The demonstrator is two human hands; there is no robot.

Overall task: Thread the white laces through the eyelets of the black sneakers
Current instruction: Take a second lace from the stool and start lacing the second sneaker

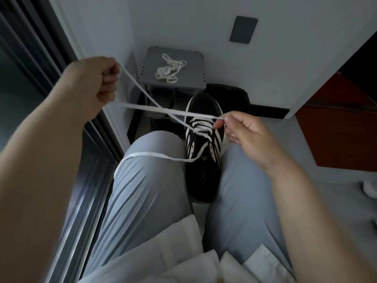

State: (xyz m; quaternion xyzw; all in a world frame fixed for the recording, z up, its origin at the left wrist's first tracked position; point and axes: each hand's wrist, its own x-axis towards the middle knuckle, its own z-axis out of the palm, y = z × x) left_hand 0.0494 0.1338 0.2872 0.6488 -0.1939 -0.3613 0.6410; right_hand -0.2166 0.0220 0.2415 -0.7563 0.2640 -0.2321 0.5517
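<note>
sneaker [204, 160]: black with white stripes, wedged between the person's knees, toe pointing away; rows near the toe already crossed, the rest look undone
lace [155, 108]: white and flat, stretched from the sneaker up to the left; its other end trails over the left thigh [151, 180]
left hand [95, 82]: raised, fist curled tight round the lace
right hand [242, 131]: thumb and forefinger pinching a lace end just above the eyelets
handling: probably light, soft and floppy; it'll twist and go slack unless kept under pull
where to grab: likely right at the stiff tip; further back it just buckles
spare lace [170, 70]: loose heap on the small grey surface [193, 58] beyond the toe
</note>
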